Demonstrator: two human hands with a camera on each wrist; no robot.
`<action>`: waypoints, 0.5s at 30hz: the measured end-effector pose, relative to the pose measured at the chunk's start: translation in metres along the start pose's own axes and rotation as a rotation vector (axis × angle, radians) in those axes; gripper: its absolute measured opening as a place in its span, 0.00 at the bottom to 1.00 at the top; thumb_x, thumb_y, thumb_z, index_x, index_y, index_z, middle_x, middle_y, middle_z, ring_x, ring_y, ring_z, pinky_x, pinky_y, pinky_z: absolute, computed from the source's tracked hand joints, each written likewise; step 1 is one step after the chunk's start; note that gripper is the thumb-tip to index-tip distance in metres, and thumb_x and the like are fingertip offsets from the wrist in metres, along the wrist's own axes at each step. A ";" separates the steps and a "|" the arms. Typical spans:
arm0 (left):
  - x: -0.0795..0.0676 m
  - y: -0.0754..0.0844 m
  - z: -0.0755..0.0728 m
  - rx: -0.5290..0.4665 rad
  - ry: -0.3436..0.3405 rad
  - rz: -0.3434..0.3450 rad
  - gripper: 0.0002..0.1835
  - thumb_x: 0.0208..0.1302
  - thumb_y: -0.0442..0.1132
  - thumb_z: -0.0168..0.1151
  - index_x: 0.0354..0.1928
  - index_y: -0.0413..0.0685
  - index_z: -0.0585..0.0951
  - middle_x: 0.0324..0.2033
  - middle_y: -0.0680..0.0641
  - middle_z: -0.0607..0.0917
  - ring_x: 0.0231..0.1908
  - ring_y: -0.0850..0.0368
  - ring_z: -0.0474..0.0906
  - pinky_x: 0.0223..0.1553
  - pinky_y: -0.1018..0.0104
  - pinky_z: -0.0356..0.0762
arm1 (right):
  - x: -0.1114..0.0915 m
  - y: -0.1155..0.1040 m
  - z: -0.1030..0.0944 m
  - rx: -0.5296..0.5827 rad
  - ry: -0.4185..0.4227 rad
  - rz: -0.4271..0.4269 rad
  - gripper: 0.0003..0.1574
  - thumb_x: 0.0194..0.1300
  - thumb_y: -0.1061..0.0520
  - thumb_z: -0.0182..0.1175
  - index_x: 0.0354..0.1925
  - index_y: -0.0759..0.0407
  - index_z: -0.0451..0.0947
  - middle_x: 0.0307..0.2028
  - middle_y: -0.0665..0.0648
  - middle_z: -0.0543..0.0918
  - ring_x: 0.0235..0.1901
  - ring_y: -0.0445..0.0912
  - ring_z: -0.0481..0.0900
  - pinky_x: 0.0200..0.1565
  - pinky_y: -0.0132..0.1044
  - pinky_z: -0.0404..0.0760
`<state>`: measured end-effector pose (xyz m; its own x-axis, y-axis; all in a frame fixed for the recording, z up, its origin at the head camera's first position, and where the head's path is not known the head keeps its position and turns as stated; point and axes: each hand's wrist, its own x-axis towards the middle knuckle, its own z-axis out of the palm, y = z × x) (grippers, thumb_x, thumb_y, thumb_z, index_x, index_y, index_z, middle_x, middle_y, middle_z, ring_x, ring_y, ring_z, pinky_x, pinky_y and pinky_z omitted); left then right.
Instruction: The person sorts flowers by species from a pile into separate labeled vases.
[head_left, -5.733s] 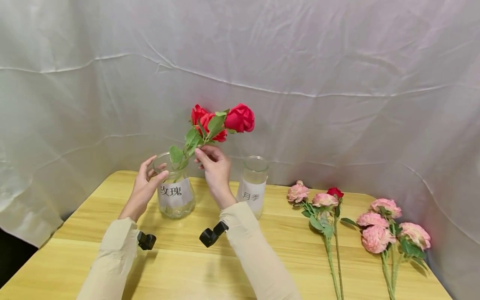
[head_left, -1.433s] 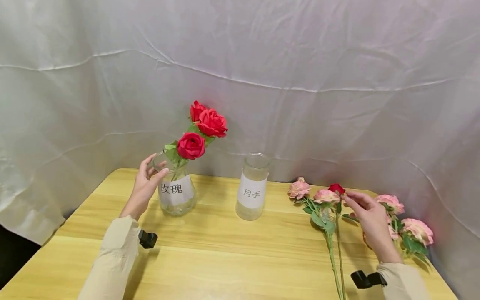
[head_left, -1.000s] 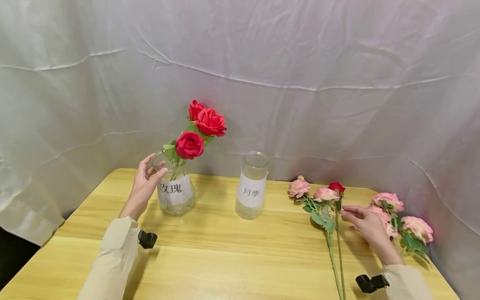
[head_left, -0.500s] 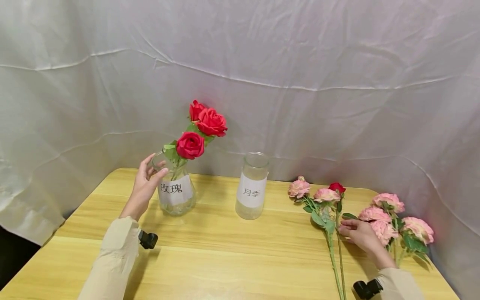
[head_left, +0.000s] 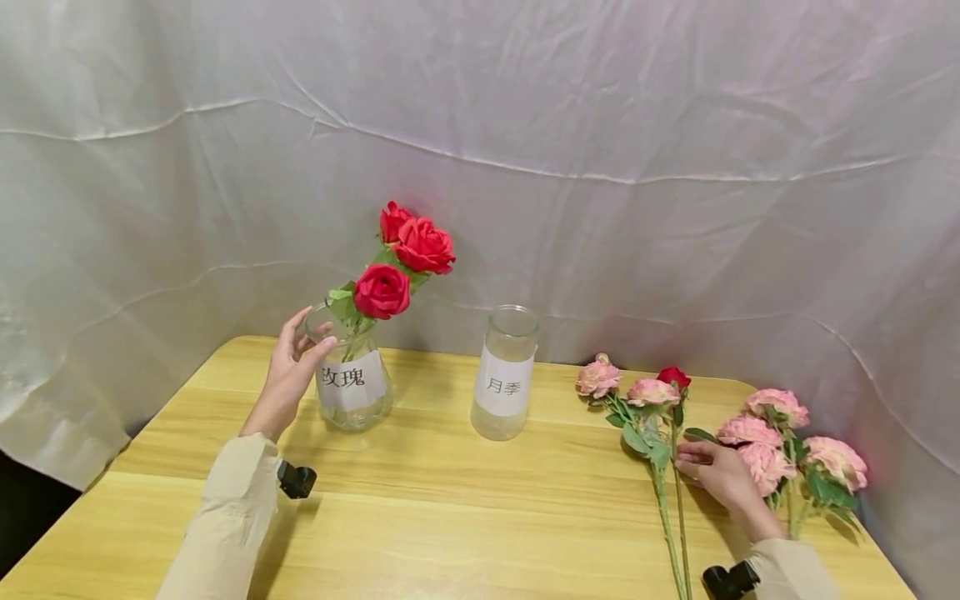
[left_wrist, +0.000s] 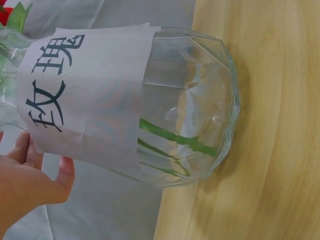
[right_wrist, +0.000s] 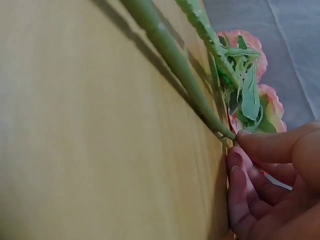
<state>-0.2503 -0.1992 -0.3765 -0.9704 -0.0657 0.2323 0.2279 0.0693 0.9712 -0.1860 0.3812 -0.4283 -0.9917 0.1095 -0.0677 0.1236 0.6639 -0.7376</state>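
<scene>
Desk (head_left: 420, 533): pale wood grain, bearing all below. Right hand (head_left: 723, 477): thumb and fingertips pinching the stem of one red rose (head_left: 673, 378), which lies on the desk just beside a pink spray (head_left: 651, 393). Step in hand, by judgement: taking up this rose; the next move seems to call for a lift clear of the spray, whose leaves might snag. Pink bunch (head_left: 763, 467): lying at far right. Left hand (head_left: 288, 371): curved round the neck of an upright wide vase (head_left: 356, 415), labelled 玫瑰. Narrow vase (head_left: 499, 423): upright, labelled 月季. Three red roses (head_left: 424, 245): standing in the wide vase, leaning right. Grey curtain (head_left: 525, 108): behind.
</scene>
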 end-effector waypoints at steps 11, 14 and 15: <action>-0.001 0.000 -0.001 0.000 -0.004 -0.002 0.41 0.71 0.45 0.56 0.76 0.51 0.44 0.68 0.34 0.61 0.69 0.45 0.53 0.68 0.45 0.49 | 0.004 -0.013 0.003 -0.055 -0.047 0.066 0.14 0.61 0.65 0.60 0.40 0.78 0.77 0.30 0.58 0.82 0.29 0.45 0.78 0.31 0.38 0.81; -0.001 0.000 -0.001 0.004 -0.007 -0.004 0.41 0.71 0.45 0.56 0.76 0.52 0.45 0.68 0.34 0.62 0.69 0.45 0.53 0.68 0.45 0.50 | 0.005 -0.015 0.003 0.007 -0.062 0.083 0.11 0.60 0.67 0.58 0.36 0.80 0.76 0.27 0.57 0.80 0.26 0.44 0.78 0.30 0.37 0.82; -0.001 0.000 -0.001 0.004 -0.007 -0.003 0.41 0.71 0.45 0.56 0.76 0.52 0.45 0.68 0.34 0.62 0.69 0.45 0.53 0.68 0.45 0.50 | 0.005 -0.015 0.003 0.034 -0.070 0.094 0.11 0.60 0.68 0.58 0.36 0.80 0.75 0.27 0.57 0.79 0.26 0.44 0.78 0.30 0.36 0.82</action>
<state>-0.2496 -0.2000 -0.3763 -0.9718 -0.0585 0.2286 0.2242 0.0726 0.9718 -0.1925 0.3701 -0.4195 -0.9761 0.1171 -0.1833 0.2157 0.6274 -0.7482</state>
